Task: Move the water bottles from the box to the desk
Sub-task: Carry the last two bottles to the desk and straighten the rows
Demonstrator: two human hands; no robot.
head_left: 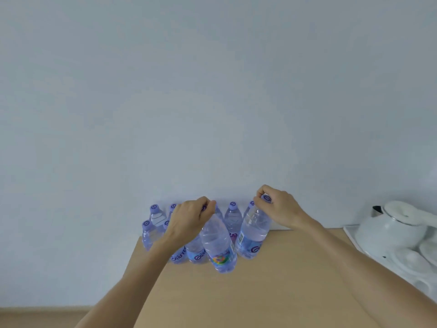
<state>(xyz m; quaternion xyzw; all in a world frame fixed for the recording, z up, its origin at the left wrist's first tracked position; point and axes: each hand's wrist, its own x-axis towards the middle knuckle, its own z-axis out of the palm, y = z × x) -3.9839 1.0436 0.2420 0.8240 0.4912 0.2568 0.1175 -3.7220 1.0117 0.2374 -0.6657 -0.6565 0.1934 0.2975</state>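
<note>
At the desk's [272,280] far edge, my left hand [186,221] and right hand [279,207] each pinch a bottle's cap.
The left bottle [218,245] hangs tilted; setting it down askew could topple the row [151,223].

The bottles' purple caps carry a white swirl like a letter G; it shows plainly on the cap [267,198] pinched by the right hand [279,205]. Left of that cap, two bottles' labels [200,256] show a partly hidden purple word starting with the same swirl, perhaps "Gan". Below that cap, the bottle [254,230] bears a barcode [241,237], its digits too small to read.
</note>
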